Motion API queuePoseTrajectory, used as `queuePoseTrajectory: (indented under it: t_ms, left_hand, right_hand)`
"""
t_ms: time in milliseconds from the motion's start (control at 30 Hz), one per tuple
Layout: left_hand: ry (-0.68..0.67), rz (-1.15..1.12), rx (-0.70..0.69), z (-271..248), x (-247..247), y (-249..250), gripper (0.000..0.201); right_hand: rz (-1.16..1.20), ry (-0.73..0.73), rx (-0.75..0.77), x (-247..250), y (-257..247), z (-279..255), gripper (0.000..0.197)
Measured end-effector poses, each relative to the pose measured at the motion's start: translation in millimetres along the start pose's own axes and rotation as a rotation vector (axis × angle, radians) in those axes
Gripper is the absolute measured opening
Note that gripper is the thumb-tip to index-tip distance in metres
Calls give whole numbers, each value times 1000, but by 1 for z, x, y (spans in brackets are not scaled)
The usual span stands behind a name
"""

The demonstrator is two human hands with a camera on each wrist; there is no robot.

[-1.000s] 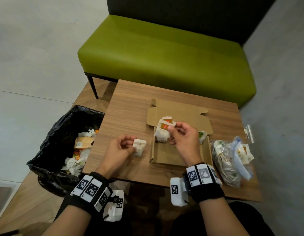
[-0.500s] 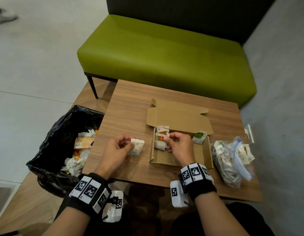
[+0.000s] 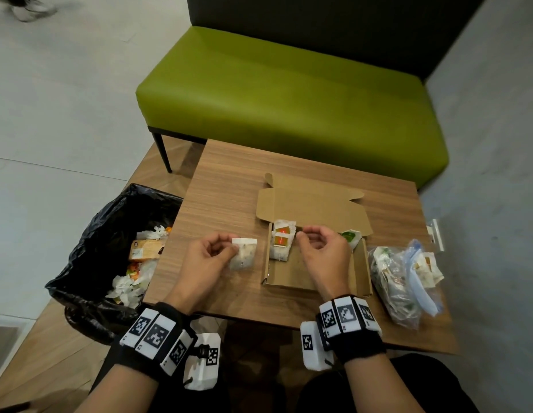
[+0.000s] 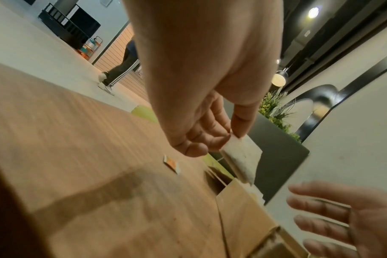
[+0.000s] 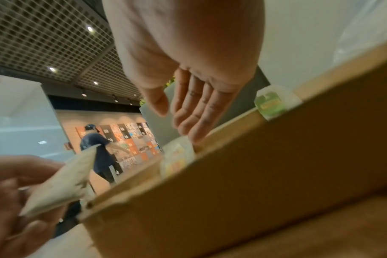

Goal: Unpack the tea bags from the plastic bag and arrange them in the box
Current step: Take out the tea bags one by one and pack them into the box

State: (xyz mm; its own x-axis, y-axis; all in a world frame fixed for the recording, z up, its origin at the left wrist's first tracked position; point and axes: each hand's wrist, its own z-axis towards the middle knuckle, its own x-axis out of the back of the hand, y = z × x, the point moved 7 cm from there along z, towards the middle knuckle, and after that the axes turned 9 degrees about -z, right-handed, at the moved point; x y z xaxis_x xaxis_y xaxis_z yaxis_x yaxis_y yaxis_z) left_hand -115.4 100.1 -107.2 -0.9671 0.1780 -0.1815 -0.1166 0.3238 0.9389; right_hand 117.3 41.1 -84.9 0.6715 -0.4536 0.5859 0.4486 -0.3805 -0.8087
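Observation:
An open cardboard box (image 3: 292, 274) lies on the wooden table (image 3: 229, 180). Several tea bags with orange tags (image 3: 281, 244) stand in a row against its left wall; one with a green tag (image 3: 350, 236) leans at its far right corner. My left hand (image 3: 213, 257) pinches a white tea bag (image 3: 243, 254) just left of the box; the same tea bag (image 4: 241, 157) hangs from thumb and fingers in the left wrist view. My right hand (image 3: 320, 251) hovers over the box, fingers relaxed and holding nothing, its fingers (image 5: 194, 113) straight. The clear plastic bag (image 3: 403, 278) with more tea bags lies right of the box.
A black-lined bin (image 3: 116, 257) with wrappers stands at the table's left. A green bench (image 3: 289, 99) sits behind the table. A small loose tag (image 4: 171, 164) lies on the table near the box. A person (image 5: 99, 148) walks in the background.
My right hand set its orange-tag tea bags into the box's left side and let go, lifting slightly. My left hand kept the white tea bag and drifted a little toward the box.

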Motion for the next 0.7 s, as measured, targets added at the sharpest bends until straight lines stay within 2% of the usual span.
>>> queuePoseTrajectory:
  t_ms: [33,100,133,167,300,467,500,600,700]
  left_hand:
    - [-2,-27,-18,-2,-2,5,16]
    - [-20,-56,-58,-5,-6,16,18]
    - [-37,-60,-75,-6,-9,21,19]
    - [-54,-65,-91,-9,-11,27,19]
    - [-93,-84,-152,-20,-19,52,16]
    - [-216,106,-230,-34,-32,74,15]
    - [-215,82,-228,-35,-34,77,15]
    - [-162,-10,-230,-38,-34,86,11]
    - [-175,-86,-195,-42,-37,89,12]
  right_hand:
    - [70,-95,58,-2,-14,-7,21]
    - [150,-385,126,-17,-41,-26,30]
    - [141,-484,158,-24,-49,-34,30]
    - [120,-519,190,-29,-55,-39,26]
    - [201,-414,210,-29,-67,-44,5]
    - [317,-454,205,-16,-77,-47,5]
    - [344,-470,214,-12,-78,-49,7]
    - [397,-519,231,-5,-77,-53,36]
    - [307,-556,236,-12,-75,-57,49]
